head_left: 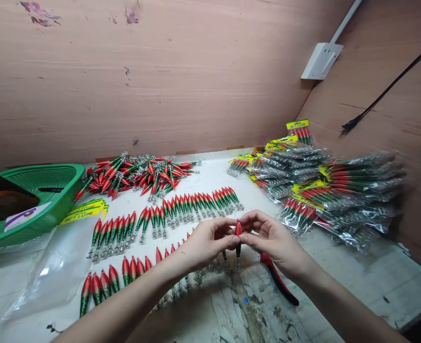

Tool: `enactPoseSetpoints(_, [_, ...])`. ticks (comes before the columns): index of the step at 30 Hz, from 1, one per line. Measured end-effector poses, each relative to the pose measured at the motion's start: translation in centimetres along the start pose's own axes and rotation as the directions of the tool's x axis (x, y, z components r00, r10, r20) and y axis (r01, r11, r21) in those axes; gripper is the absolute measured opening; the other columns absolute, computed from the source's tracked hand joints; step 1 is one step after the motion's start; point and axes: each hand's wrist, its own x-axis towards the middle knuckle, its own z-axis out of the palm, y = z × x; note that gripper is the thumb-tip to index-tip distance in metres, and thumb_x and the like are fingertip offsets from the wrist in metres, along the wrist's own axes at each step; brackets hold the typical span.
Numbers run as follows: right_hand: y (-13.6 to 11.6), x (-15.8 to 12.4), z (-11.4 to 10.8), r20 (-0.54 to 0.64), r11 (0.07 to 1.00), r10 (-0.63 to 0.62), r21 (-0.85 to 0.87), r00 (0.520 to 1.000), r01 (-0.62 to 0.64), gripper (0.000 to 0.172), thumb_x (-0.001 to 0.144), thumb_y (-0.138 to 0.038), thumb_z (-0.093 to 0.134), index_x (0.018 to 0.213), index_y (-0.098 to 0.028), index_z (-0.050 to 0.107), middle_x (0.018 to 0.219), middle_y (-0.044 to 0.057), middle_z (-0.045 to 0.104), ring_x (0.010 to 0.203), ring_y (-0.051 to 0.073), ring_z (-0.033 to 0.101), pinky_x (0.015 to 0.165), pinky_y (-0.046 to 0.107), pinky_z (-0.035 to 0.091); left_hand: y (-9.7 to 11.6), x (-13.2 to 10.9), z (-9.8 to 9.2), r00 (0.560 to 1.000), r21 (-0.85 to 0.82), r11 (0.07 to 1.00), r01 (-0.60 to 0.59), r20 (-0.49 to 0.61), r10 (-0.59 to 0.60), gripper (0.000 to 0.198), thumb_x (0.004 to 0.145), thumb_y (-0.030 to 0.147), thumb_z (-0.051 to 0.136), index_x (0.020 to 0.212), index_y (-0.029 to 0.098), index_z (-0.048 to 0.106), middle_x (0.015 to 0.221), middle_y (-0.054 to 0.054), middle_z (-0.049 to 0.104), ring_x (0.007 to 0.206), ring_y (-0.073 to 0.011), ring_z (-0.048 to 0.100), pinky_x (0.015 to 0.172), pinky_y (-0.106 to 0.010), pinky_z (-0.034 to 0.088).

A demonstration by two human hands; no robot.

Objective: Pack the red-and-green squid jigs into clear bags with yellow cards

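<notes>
Both hands meet over the table at a red and green squid jig point(238, 228), which hangs upright with its hooks down. My left hand point(210, 238) pinches it from one side. From the other side, the fingertips of my right hand point(272, 234) close on its red upper part. Below my right wrist lie pliers with red and black handles point(280, 283), their jaws hidden. Rows of like jigs point(189, 207) stretch to the left, and a nearer row point(126, 271) is partly covered by my left forearm.
A heap of loose jigs point(131, 174) lies at the back. Bagged jigs point(356, 190) with yellow header cards are piled at right. A green basket point(70, 190) stands at left, beside clear plastic bags point(49, 271) and yellow cards point(83, 212). Wooden walls point(181, 81) enclose the back and right.
</notes>
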Motion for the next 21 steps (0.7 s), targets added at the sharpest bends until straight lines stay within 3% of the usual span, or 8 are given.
enactPoseSetpoints(5, [0.6,-1.0,0.1,-0.106,0.990,-0.094,-0.112,0.990,0.082,0.024,0.079,-0.040,0.065,0.092,-0.021,0.057,0.092,0.003,0.061,0.085,0.018,0.060,0.080,0.033,0.050,-0.9,0.2,0.7,0.996,-0.254,0.966,0.056,-0.049,-0.071,0.049,0.058,0.030,0.082,0.100,0.015,0.062,0.073,0.001,0.061,0.067,-0.0115,0.057,0.068,-0.027,0.044])
enactPoseSetpoints(7, [1.8,-2.1,-0.4,-0.194,0.933,-0.177,-0.344,0.965,0.102,0.023,0.082,-0.040,0.060,0.096,-0.021,0.056,0.099,0.007,0.058,0.091,0.021,0.057,0.079,0.036,0.049,-0.9,0.1,0.6,0.991,-0.252,0.965,0.069,-0.097,-0.096,0.046,0.060,0.030,0.082,0.099,0.016,0.063,0.074,0.001,0.059,0.066,-0.0110,0.056,0.066,-0.027,0.045])
enactPoseSetpoints(9, [3.6,-3.8,-1.2,-0.205,0.729,-0.298,-0.680,0.932,0.083,0.021,0.085,-0.040,0.054,0.095,-0.021,0.055,0.101,0.010,0.056,0.095,0.025,0.055,0.076,0.038,0.049,-0.7,-0.2,0.3,0.983,-0.228,0.971,0.070,-0.152,-0.106,0.036,0.062,0.032,0.080,0.090,0.015,0.064,0.079,0.000,0.059,0.065,-0.0102,0.055,0.064,-0.026,0.045])
enactPoseSetpoints(11, [5.8,-5.7,-1.9,-0.108,0.412,-0.388,-0.909,0.915,0.067,0.023,0.088,-0.040,0.048,0.096,-0.020,0.055,0.101,0.013,0.057,0.096,0.029,0.055,0.073,0.040,0.051,-0.5,-0.5,-0.1,0.976,-0.209,0.975,0.082,-0.184,-0.121,0.030,0.064,0.034,0.079,0.081,0.015,0.063,0.087,-0.002,0.060,0.066,-0.0096,0.055,0.064,-0.026,0.046])
enactPoseSetpoints(14, [8.7,-7.9,-2.6,-0.001,0.088,-0.455,-0.995,0.891,0.043,0.023,0.088,-0.033,0.043,0.098,-0.016,0.055,0.110,0.020,0.054,0.102,0.035,0.052,0.074,0.046,0.051,-0.3,-0.9,-0.8,0.963,-0.202,0.973,0.109,-0.222,-0.154,0.031,0.068,0.041,0.075,0.081,0.015,0.064,0.090,-0.003,0.060,0.067,-0.0096,0.054,0.067,-0.028,0.048])
enactPoseSetpoints(16, [9.6,-8.6,-3.0,0.022,-0.024,-0.491,-1.000,0.871,0.012,0.018,0.087,-0.025,0.040,0.091,-0.014,0.054,0.108,0.023,0.053,0.100,0.036,0.051,0.076,0.050,0.050,-0.4,-1.0,-1.0,0.949,-0.221,0.967,0.125,-0.257,-0.181,0.034,0.068,0.045,0.074,0.084,0.016,0.065,0.087,-0.002,0.061,0.067,-0.0099,0.054,0.070,-0.030,0.049])
enactPoseSetpoints(19, [9.0,-8.8,-3.7,0.044,-0.014,-0.531,-0.999,0.847,0.043,0.012,0.084,-0.018,0.038,0.083,-0.017,0.050,0.093,0.017,0.056,0.086,0.031,0.054,0.073,0.049,0.050,-0.6,-1.2,-1.1,0.933,-0.250,0.957,0.149,-0.284,-0.220,0.037,0.065,0.047,0.076,0.081,0.015,0.065,0.084,-0.002,0.061,0.066,-0.0098,0.054,0.071,-0.030,0.050])
enactPoseSetpoints(21, [7.6,-8.9,-4.1,0.041,0.129,-0.508,-0.984,0.860,0.124,0.011,0.086,-0.021,0.038,0.084,-0.019,0.049,0.087,0.012,0.055,0.079,0.025,0.055,0.068,0.040,0.052,-0.6,-1.3,-1.0,0.932,-0.248,0.954,0.167,-0.275,-0.235,0.038,0.064,0.048,0.076,0.076,0.015,0.063,0.077,0.000,0.059,0.064,-0.0095,0.053,0.068,-0.029,0.049])
